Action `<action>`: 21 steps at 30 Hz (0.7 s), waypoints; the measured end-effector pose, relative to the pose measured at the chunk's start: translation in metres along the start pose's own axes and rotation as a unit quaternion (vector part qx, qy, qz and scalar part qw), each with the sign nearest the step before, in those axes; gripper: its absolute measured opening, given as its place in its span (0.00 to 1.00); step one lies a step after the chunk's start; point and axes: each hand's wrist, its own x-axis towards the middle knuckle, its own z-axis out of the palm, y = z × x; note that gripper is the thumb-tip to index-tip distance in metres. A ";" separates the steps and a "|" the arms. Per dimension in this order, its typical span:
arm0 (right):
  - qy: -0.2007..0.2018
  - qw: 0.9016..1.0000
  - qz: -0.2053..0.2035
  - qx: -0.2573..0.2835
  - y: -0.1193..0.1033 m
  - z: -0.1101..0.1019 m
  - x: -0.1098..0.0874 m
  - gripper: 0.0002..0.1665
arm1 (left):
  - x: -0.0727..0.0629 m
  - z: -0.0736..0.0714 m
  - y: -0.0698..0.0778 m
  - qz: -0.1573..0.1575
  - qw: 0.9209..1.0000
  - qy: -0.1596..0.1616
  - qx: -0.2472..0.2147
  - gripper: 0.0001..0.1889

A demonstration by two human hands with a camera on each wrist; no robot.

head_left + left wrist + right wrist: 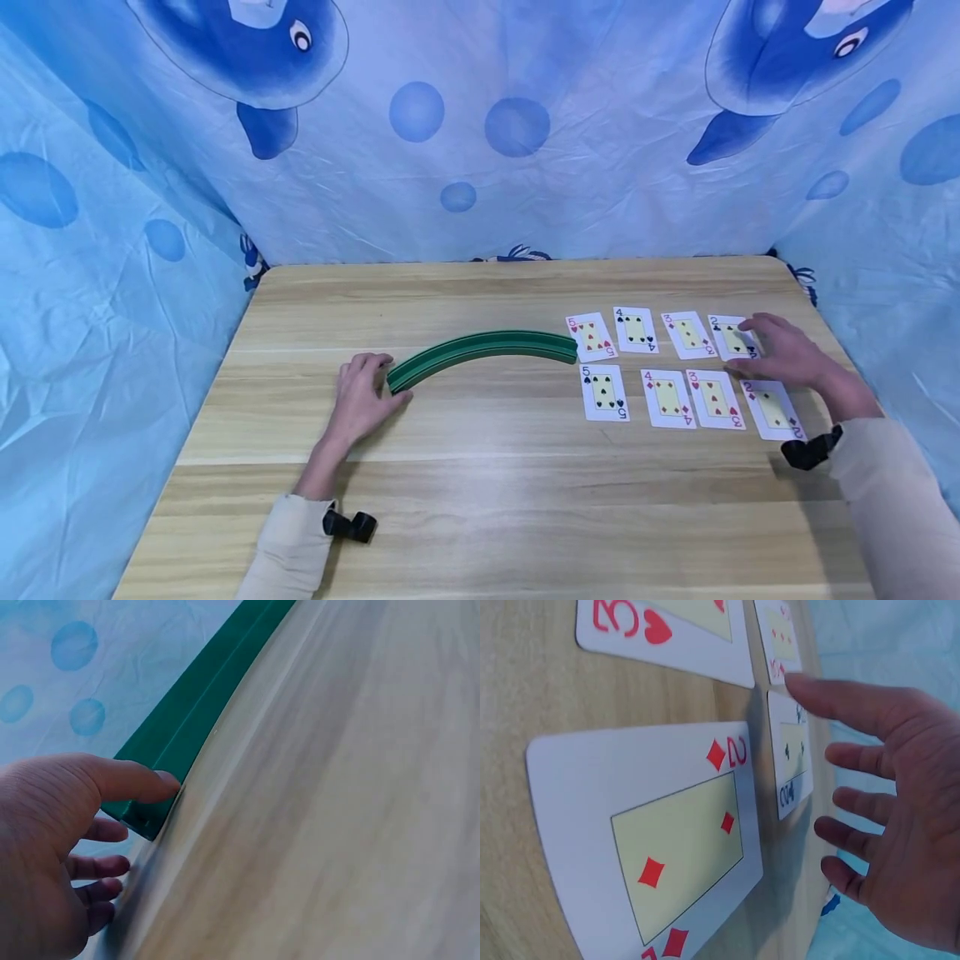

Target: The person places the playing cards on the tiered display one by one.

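Note:
A curved green playing-card holder [480, 343] with grooves along its length lies on the table. My left hand [363, 400] is at its left end, thumb on the near side and index finger on the far side. In the left wrist view, the thumb [142, 781] lies across the holder [202, 694], the other fingers loosely bent below. My right hand [783, 354] is spread over the black two [731, 337], fingers apart; contact with the card is unclear. The two of diamonds [772, 410] lies just nearer, face up.
Several other face-up cards lie in two rows, including the five of hearts [591, 337] touching or close to the holder's right end and the five of spades [604, 392] below it. A blue patterned curtain [480, 225] stands behind the wooden table [510, 500].

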 end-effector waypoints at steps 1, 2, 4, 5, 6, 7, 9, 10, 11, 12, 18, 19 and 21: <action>0.000 1.000 0.001 0.004 0.001 0.001 0.001 0.47 | 0.000 0.001 -0.001 0.003 1.000 0.004 -0.004 0.33; -0.001 1.000 0.000 0.008 0.002 0.001 0.002 0.47 | 0.000 0.002 -0.002 0.006 1.000 0.008 -0.008 0.32; 0.002 1.000 -0.002 0.015 0.005 0.003 0.005 0.47 | -0.001 0.004 -0.003 0.011 1.000 0.014 -0.017 0.31; 0.003 1.000 -0.002 0.017 0.006 0.005 0.006 0.47 | -0.001 0.005 -0.004 0.014 1.000 0.018 -0.021 0.30; 0.005 1.000 -0.004 0.020 0.008 0.005 0.006 0.46 | -0.001 0.006 -0.004 0.015 0.999 0.021 -0.026 0.29; 0.007 1.000 -0.008 0.021 0.009 0.007 0.007 0.46 | -0.001 0.007 -0.005 0.016 0.999 0.024 -0.032 0.28; 0.009 1.000 -0.013 0.020 0.011 0.008 0.009 0.45 | -0.001 0.008 -0.007 0.018 0.999 0.030 -0.041 0.27; 0.010 1.000 -0.015 0.017 0.011 0.009 0.009 0.45 | -0.001 0.009 -0.008 0.020 0.998 0.034 -0.044 0.26; 0.010 1.000 -0.016 0.016 0.012 0.009 0.010 0.45 | -0.001 0.010 -0.008 0.023 0.998 0.038 -0.048 0.25; 0.011 1.000 -0.020 0.011 0.012 0.009 0.011 0.44 | -0.001 0.010 -0.009 0.026 0.997 0.041 -0.052 0.25; 0.008 1.000 -0.021 -0.013 0.012 0.010 0.014 0.42 | 0.000 0.012 -0.012 0.047 0.995 0.058 -0.059 0.23; 0.006 1.000 -0.018 -0.014 0.012 0.010 0.015 0.42 | 0.000 0.013 -0.013 0.048 0.995 0.059 -0.060 0.22; 0.003 1.000 -0.014 -0.017 0.013 0.010 0.015 0.42 | 0.000 0.013 -0.013 0.049 0.995 0.063 -0.063 0.21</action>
